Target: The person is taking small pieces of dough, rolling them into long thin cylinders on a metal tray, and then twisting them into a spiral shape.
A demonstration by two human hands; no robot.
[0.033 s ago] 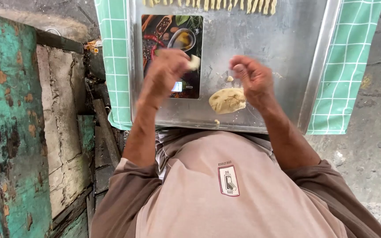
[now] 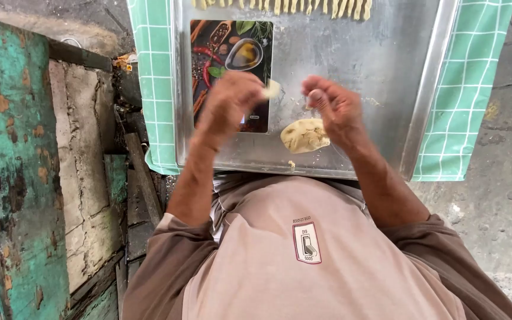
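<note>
My left hand point(image 2: 229, 104) hovers over the metal tray point(image 2: 386, 59) and pinches a small pale piece of dough point(image 2: 272, 89) at its fingertips. My right hand point(image 2: 334, 108) is close beside it, with its fingers bunched together; I cannot tell whether a crumb of dough sits between them. Just below both hands, a larger lump of dough point(image 2: 303, 135) lies on the tray, touching the heel of my right hand. A flat kitchen scale point(image 2: 232, 47) with a picture of spices on its top lies under my left hand.
A row of several thin dough strips point(image 2: 280, 6) lines the tray's far edge. Under the tray lies a green checked cloth point(image 2: 463, 89). A worn teal wooden surface point(image 2: 7, 178) and cracked stone are at the left, concrete floor at the right.
</note>
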